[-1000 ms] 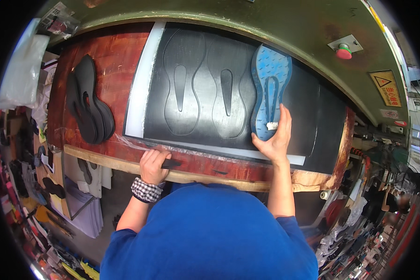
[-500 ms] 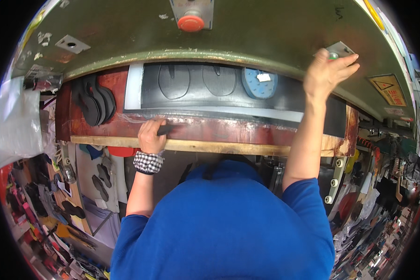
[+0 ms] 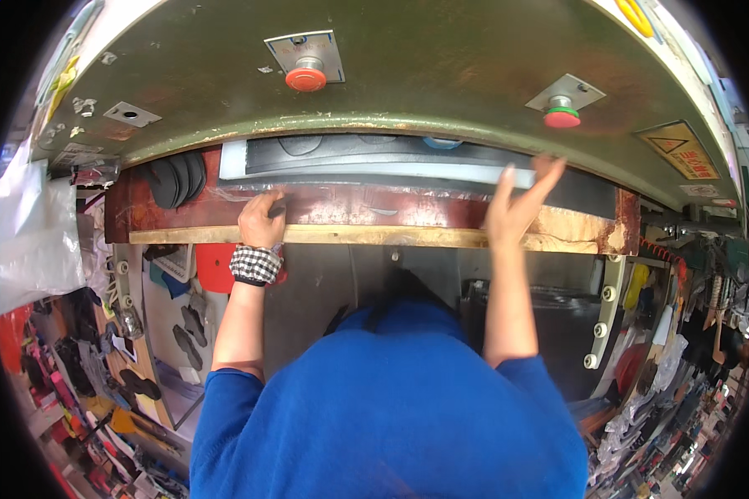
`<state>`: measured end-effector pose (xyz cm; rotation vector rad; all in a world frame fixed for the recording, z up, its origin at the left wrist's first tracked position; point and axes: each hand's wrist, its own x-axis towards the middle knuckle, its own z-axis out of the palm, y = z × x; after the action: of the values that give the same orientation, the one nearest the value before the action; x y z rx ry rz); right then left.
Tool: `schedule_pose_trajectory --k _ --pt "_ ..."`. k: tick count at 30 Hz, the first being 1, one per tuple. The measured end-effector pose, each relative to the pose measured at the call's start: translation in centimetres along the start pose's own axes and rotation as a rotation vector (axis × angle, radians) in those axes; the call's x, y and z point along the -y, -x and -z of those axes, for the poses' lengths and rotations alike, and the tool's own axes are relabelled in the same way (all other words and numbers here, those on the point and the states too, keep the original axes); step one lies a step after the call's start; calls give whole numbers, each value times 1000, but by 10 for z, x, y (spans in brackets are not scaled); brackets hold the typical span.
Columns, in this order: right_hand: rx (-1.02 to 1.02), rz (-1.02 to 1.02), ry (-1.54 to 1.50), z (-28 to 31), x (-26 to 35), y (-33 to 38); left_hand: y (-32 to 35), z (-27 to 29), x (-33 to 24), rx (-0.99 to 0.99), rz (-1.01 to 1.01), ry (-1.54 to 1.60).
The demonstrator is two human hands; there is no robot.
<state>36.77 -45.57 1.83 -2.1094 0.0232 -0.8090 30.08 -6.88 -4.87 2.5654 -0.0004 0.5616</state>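
Observation:
My left hand (image 3: pixel 260 219), with a checkered band at the wrist, rests with curled fingers on the front of the red-brown cutting board (image 3: pixel 374 205), just above its wooden edge (image 3: pixel 391 237). My right hand (image 3: pixel 520 204) is raised with the fingers spread and holds nothing. Its fingertips are in front of the white border (image 3: pixel 391 170) of the black rubber sheet (image 3: pixel 349 150). The olive-green press head (image 3: pixel 424 75) hangs low over the sheet and hides most of it. Only a sliver of the blue sole-shaped die (image 3: pixel 441 143) shows under the head.
On the press head sit a red button (image 3: pixel 306 79) and a green button (image 3: pixel 562 118). A stack of black soles (image 3: pixel 175 179) lies at the board's left end. Shelves with soles and scraps (image 3: pixel 141 349) stand lower left, and a metal frame with rollers (image 3: pixel 601 316) on the right.
My right hand left the blue die, reached up to the green button on the press head, and has now come down in front of the board. The left hand stayed on the board.

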Motion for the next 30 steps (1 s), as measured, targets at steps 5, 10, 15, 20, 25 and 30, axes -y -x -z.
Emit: schedule_pose_trajectory --k 5,10,15,20,25,30 --pt "499 169 189 25 -7 89 12 -2 -5 -43 -88 12" --pt "492 46 73 39 -15 109 41 5 -11 9 132 -44" --pt "546 37 127 66 11 135 83 20 -24 -100 -18 -35" --pt "233 159 189 60 24 91 122 52 -53 86 96 -62" --pt "637 136 412 32 46 82 98 60 -104 -12 -27 121" --pt "448 134 210 49 62 123 70 9 -166 149 -231 185"
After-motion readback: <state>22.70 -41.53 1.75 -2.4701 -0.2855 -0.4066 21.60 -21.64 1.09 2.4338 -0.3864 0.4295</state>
